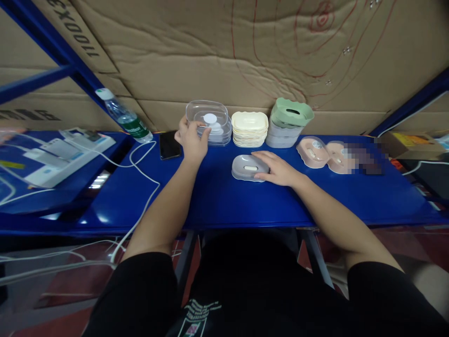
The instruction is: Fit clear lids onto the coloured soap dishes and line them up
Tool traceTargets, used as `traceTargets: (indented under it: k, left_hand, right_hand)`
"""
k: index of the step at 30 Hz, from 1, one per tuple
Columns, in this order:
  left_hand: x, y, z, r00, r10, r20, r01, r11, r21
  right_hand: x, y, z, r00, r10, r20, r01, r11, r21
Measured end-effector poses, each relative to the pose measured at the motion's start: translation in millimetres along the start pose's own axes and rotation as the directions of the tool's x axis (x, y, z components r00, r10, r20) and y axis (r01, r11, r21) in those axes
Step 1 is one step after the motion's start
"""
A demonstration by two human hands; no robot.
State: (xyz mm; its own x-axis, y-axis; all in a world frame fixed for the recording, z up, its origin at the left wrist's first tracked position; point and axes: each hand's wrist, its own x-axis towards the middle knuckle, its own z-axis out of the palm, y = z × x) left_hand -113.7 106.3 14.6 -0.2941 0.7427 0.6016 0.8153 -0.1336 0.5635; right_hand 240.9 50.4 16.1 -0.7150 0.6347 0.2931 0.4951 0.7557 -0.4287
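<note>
My left hand (194,139) grips the near left edge of a clear plastic lid (206,112), which is tilted over a stack of similar clear lids (221,135). A grey oval dish (245,169) with a white piece in its middle lies on the blue table (224,201). Around the right side of that dish are the fingers of my right hand (275,168). Behind the dish stand a stack of cream trays (249,128) and a stack of green (293,112) and grey trays (282,135).
Pink lidded dishes (312,153) lie to the right, beside a pixelated patch. On the left are a black phone (170,145), a water bottle (128,119), a white power strip (70,159) and loose white cables. Cardboard (196,56) rises behind the table.
</note>
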Motion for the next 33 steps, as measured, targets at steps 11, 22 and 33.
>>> traceTargets:
  k: [11, 22, 33]
  left_hand:
    - [-22, 46, -15.5, 0.987, 0.161, -0.02, -0.16, 0.987, 0.012]
    - [-64, 79, 0.2, 0.881, 0.419, 0.221, -0.42, 0.906, -0.047]
    - [-53, 55, 13.9, 0.751, 0.656, -0.068, -0.606, 0.645, -0.466]
  right_hand:
    - [-1, 1, -6, 0.982, 0.047, -0.182, -0.029, 0.995, 0.1]
    - [10, -4, -8, 0.958, 0.262, -0.12, -0.16, 0.831, 0.533]
    - [8, 1, -13, 0.894, 0.378, -0.239, 0.054, 0.44, 0.897]
